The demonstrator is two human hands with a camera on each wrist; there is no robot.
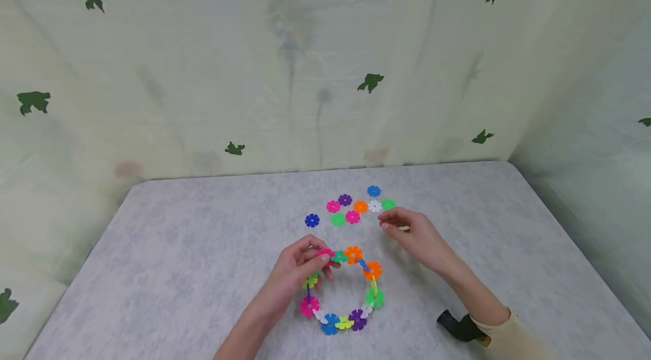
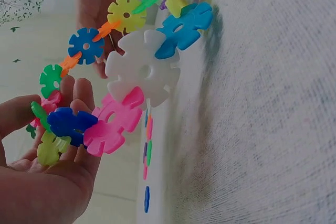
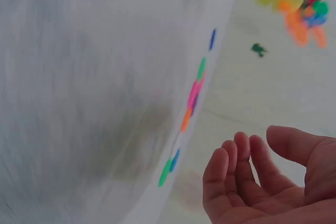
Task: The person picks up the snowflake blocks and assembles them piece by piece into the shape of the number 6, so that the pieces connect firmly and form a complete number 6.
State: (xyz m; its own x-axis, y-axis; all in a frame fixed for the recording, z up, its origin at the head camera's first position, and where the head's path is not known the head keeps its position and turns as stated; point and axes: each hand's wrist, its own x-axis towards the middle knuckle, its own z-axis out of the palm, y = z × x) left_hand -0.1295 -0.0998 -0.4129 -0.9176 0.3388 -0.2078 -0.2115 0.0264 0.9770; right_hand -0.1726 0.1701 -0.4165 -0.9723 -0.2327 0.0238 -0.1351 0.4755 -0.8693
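A ring of linked, notched flower-shaped plastic discs (image 1: 374, 297) in many colours hangs from my left hand (image 1: 290, 272). Thumb and fingers pinch it at a pink disc (image 1: 325, 255) on its upper left. In the left wrist view, a large white disc (image 2: 143, 69) and a pink disc (image 2: 114, 121) of the ring face the camera. My right hand (image 1: 414, 235) hovers beside the loose discs, nearest to a white disc (image 1: 374, 206) and a green disc (image 1: 389, 204). In the right wrist view its fingers (image 3: 244, 166) are loosely bent, with nothing between them and the thumb.
Several loose discs lie flat beyond the ring, among them a dark blue disc (image 1: 312, 220) at the left and a lighter blue disc (image 1: 373, 191) farthest back. The grey table (image 1: 203, 247) ends at a patterned curtain (image 1: 203, 66). A black strap (image 1: 458, 326) is by the right wrist.
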